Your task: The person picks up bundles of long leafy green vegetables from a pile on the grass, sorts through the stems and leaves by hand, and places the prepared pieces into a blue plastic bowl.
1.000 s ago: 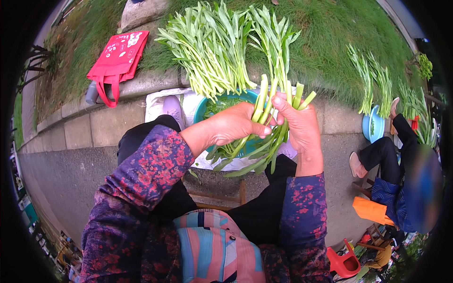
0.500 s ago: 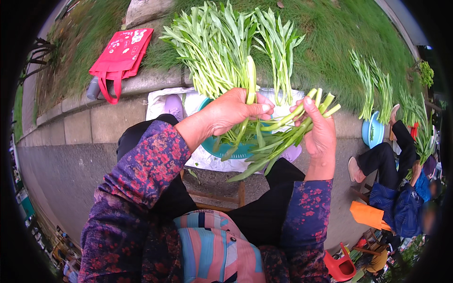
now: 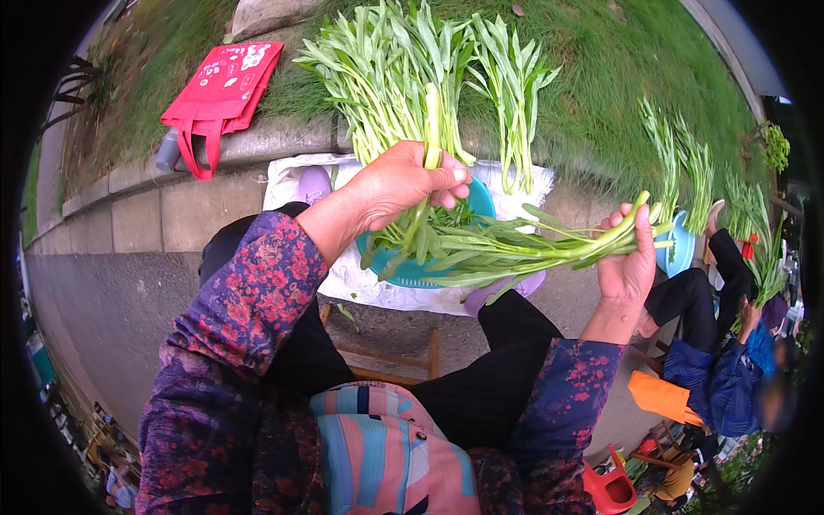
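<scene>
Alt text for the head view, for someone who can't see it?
The left hand grips a green stalk upright while the right hand holds a bunch of leafy stems that extends over a teal basin on a white sheet. Beyond lie more greens, with a red bag to their left.

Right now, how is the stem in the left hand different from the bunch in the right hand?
The stem looks like just one; the bunch has several together. The stem's bare end, above the left hand, points toward the picture's top; the bunch's bare ends, by the right hand, point rightward. Both are green.
</scene>
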The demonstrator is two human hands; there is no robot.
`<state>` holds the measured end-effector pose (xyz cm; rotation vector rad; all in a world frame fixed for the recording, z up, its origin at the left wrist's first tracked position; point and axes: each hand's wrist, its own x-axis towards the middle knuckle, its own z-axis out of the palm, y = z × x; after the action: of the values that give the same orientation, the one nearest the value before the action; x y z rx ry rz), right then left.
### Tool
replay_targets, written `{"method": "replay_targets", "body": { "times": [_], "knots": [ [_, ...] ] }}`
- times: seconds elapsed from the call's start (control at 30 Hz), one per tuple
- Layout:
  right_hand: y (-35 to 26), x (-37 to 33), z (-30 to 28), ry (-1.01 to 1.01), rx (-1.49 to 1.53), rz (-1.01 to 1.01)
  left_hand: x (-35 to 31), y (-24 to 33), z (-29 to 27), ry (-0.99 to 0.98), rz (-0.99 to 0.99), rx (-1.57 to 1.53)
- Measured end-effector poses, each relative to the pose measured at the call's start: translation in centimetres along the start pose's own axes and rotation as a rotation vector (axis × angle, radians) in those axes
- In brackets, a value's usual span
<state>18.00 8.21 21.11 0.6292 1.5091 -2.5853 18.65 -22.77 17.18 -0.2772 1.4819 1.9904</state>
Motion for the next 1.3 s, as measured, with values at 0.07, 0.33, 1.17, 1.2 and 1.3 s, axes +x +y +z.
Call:
{"method": "replay_targets", "body": {
  "times": [0.07,0.33,1.17,1.2,1.3],
  "knots": [
    [-0.4,-0.2,-0.4,-0.066,0.045,-0.010,0.0,-0.1,-0.2,0.014,0.000,0.037],
    [-0.8,-0.7,-0.2,-0.253,0.147,-0.013,-0.2,-0.4,1.0,0.028,0.021,0.205],
    [-1.6,-1.1,-1.2,-0.662,0.431,-0.159,-0.2,-0.6,2.1,0.044,0.021,0.294],
    [-1.6,-1.1,-1.2,-0.675,0.431,-0.166,-0.2,-0.6,2.0,0.055,0.023,0.300],
    [-2.3,-1.0,-1.8,-0.625,0.442,-0.204,-0.4,-0.1,2.0,0.095,0.022,0.336]
  ]
}}
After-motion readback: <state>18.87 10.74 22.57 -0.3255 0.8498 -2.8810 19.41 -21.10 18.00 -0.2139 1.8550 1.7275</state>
